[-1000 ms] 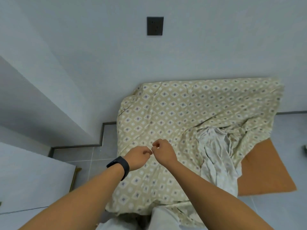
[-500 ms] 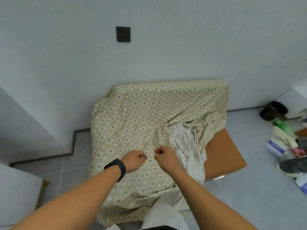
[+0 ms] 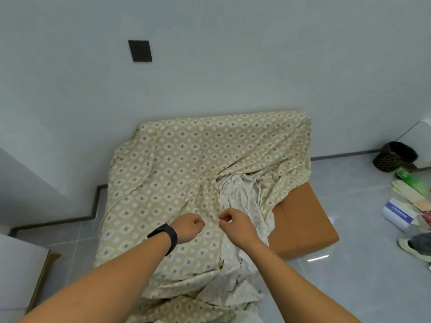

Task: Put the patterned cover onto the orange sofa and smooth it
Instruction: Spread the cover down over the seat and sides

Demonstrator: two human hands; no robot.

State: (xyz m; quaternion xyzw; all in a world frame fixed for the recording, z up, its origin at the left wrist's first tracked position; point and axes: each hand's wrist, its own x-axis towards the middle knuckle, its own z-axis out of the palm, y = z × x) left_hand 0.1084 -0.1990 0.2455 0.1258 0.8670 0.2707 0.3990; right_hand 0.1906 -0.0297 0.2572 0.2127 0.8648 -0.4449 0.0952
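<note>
The beige patterned cover [image 3: 186, 171] with small diamonds lies draped over the orange sofa [image 3: 303, 224] against the wall. Only the sofa's front right corner shows bare. A bunched fold shows the cover's pale underside [image 3: 240, 197] right of centre, and more crumpled cloth hangs at the front edge. My left hand [image 3: 189, 228], with a black wristband, and my right hand [image 3: 233, 223] sit low over the cover's front middle, a small gap between them. Both have curled fingers, with fingertips pinched at the fabric.
A black wall plate [image 3: 140, 51] is high on the wall. On the grey tiled floor at the right are a dark basket [image 3: 394, 156], a green bottle [image 3: 410, 178], a box [image 3: 396, 214], papers and a shoe [image 3: 417, 244]. White furniture [image 3: 18, 264] stands at the left.
My two hands, touching a second ago, have drawn a little apart over the cover. The view has swung right, bringing the floor clutter into sight.
</note>
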